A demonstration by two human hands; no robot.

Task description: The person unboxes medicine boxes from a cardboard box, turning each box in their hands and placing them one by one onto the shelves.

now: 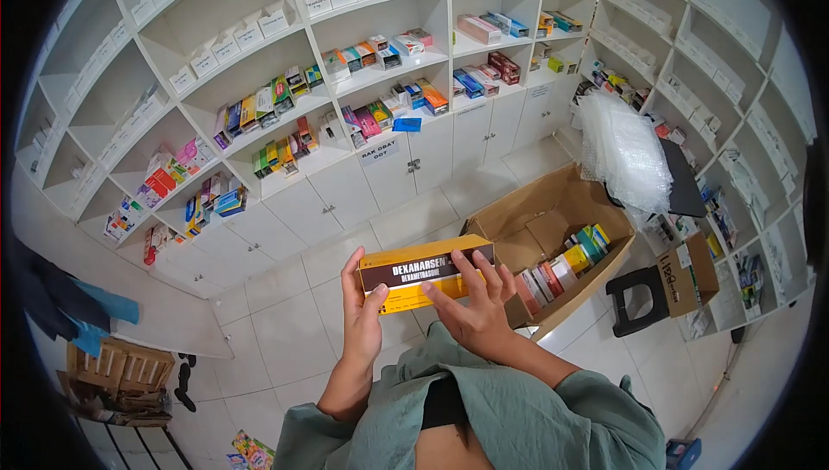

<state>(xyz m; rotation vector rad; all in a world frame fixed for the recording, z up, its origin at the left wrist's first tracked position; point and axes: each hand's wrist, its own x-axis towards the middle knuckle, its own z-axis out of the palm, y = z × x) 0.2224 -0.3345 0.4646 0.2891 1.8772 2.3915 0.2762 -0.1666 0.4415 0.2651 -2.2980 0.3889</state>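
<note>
A yellow and dark brown medicine box labelled "DEXAHARSEN" is held level in front of the body. My left hand grips its left end, with the thumb on the front face. At the right part of the box is my right hand, its fingers spread over the front face and top edge, touching it. Just beyond my right hand stands an open cardboard box with a row of medicine boxes inside.
White shelves with medicine boxes curve around the room above white cabinets. Bubble wrap lies on a dark chair at the right. Beside it are a black stool and a smaller carton. A wooden crate stands lower left.
</note>
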